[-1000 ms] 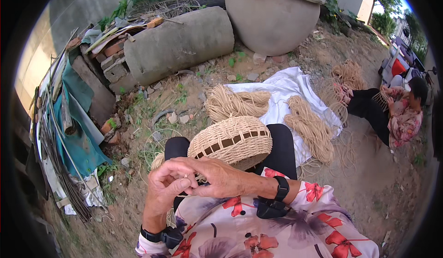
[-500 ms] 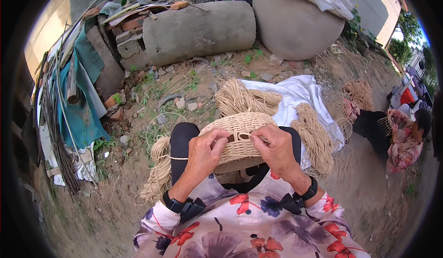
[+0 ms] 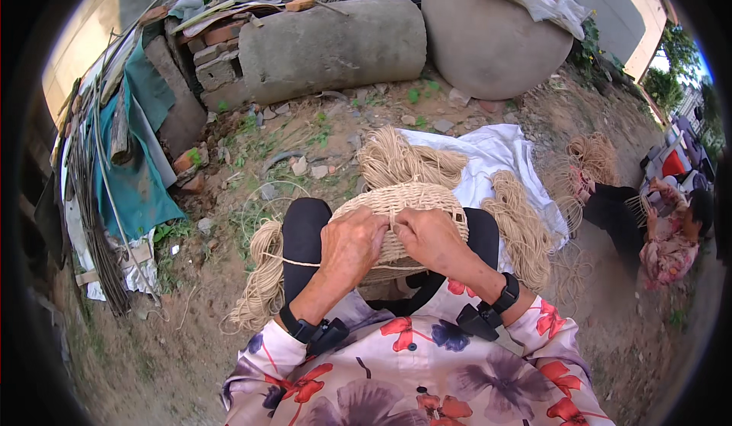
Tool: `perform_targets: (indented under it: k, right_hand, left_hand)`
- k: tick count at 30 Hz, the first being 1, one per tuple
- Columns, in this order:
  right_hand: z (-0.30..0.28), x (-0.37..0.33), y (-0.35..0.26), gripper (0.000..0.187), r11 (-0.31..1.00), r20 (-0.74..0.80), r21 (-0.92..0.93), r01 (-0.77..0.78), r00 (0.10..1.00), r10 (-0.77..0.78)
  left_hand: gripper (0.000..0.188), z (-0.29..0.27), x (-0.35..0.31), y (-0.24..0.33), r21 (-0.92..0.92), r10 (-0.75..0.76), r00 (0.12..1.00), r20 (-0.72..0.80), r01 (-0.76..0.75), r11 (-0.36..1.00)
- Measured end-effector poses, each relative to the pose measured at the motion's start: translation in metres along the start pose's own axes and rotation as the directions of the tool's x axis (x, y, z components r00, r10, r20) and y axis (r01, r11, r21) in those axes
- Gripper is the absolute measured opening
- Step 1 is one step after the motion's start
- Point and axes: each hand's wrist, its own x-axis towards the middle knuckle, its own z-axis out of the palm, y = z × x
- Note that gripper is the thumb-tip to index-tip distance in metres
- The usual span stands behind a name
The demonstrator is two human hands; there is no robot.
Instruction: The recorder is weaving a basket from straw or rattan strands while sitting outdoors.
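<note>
I see the woven basket [image 3: 415, 209] resting on the lap, between the two knees, with both hands meeting at its near rim. The left hand [image 3: 352, 245] has its fingers curled closed on the rim and a thin cord [image 3: 293, 261] running off to the left; the right hand [image 3: 431, 237] pinches the weave beside it, fingers closed. Bundles of straw fibre [image 3: 396, 159] lie on a white cloth [image 3: 496, 152] on the ground beyond the basket.

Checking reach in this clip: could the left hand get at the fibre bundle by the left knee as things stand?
Probably yes. The left hand rests on the basket on the lap, and the fibre bundle lies on the ground just outside the left knee. Nothing lies between them; only a thin strand crosses there.
</note>
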Motion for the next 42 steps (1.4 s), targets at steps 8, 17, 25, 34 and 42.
perform_targets:
  k: [8,17,25,34,42]
  right_hand:
    - [-0.016,0.001,0.005,0.029,0.488,0.518,0.615,-0.619,0.785,0.340]
    - [-0.013,-0.004,0.004,0.021,0.454,0.476,0.659,-0.600,0.800,0.365]
    - [-0.073,-0.012,-0.003,0.031,0.988,-0.358,0.153,0.025,0.933,0.032]
    - [-0.058,-0.010,0.015,0.021,0.932,-0.288,0.361,0.017,0.953,0.094]
    - [-0.011,0.014,-0.058,0.032,0.833,-0.103,0.434,0.342,0.938,-0.332]
  left_hand:
    - [0.001,-0.004,0.004,-0.003,0.033,0.051,0.998,0.036,-0.052,0.998]
    - [0.007,-0.010,0.024,-0.008,0.032,0.126,0.968,0.216,-0.136,0.990]
    - [0.009,-0.023,0.011,-0.018,-0.312,-0.231,0.937,0.262,0.309,0.898]
    - [0.017,-0.065,-0.035,-0.058,-0.883,-0.434,0.818,0.378,0.459,0.095]
    - [0.018,-0.083,-0.027,-0.008,-0.897,-0.347,0.881,0.322,0.401,0.186]
